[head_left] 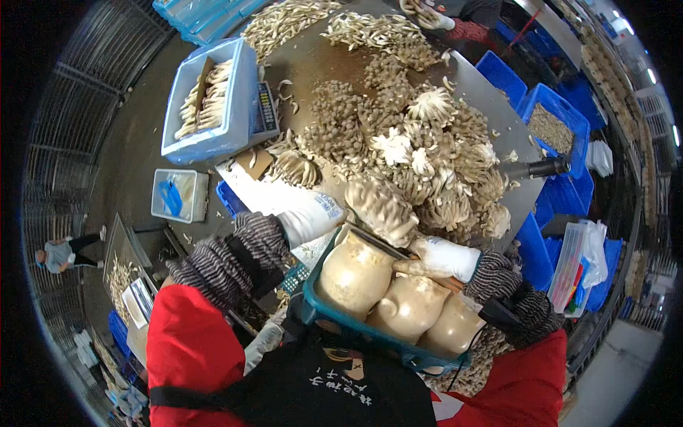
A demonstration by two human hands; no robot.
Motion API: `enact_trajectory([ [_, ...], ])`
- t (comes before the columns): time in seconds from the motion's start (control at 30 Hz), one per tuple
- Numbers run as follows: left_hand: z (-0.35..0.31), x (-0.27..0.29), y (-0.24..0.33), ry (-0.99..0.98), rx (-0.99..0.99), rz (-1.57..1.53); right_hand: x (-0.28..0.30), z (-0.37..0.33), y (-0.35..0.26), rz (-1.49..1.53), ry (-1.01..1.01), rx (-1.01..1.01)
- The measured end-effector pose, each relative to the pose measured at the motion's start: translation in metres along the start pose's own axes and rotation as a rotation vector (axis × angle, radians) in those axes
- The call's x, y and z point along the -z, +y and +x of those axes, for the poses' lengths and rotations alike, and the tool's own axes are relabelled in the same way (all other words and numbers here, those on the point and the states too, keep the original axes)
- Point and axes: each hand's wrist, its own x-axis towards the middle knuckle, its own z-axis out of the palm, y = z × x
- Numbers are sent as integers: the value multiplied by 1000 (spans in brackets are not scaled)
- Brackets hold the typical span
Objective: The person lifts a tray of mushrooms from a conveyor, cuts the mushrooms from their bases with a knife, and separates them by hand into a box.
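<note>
Between my hands is a large pale mushroom cluster (382, 211), just above the far rim of a green crate (398, 338). My left hand (333, 215), in a white glove, is closed against the cluster's left side, its fingertips hidden. My right hand (430, 262), also gloved, is below and right of the cluster. Its fingers are bent, and what they hold is hard to make out. A dark flat strip (377, 240) runs under the cluster toward the right hand. Several rounded cream-coloured bottles (356, 274) with open tops fill the crate against my body.
Heaped mushroom clusters (455, 156) cover the metal table (313, 50) ahead. A blue-lined box (238, 117) of sorted mushrooms stands on a scale (266, 110) at left. Blue crates (562, 117) line the right edge. Another person's sleeve (469, 30) shows at the far side.
</note>
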Motion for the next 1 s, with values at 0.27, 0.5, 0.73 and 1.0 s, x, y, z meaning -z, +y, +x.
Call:
enact_trajectory([
  [0.27, 24, 10, -9, 321, -106, 156, 10, -36, -7, 126, 358, 29],
  [0.5, 5, 8, 5, 173, -124, 76, -6, -43, -6, -91, 477, 216],
  [0.73, 0, -26, 0, 283, -87, 68, -42, -7, 26, -285, 577, 321],
  [1.0, -3, -25, 1, 323, -73, 0, -34, -3, 20, -248, 588, 298],
])
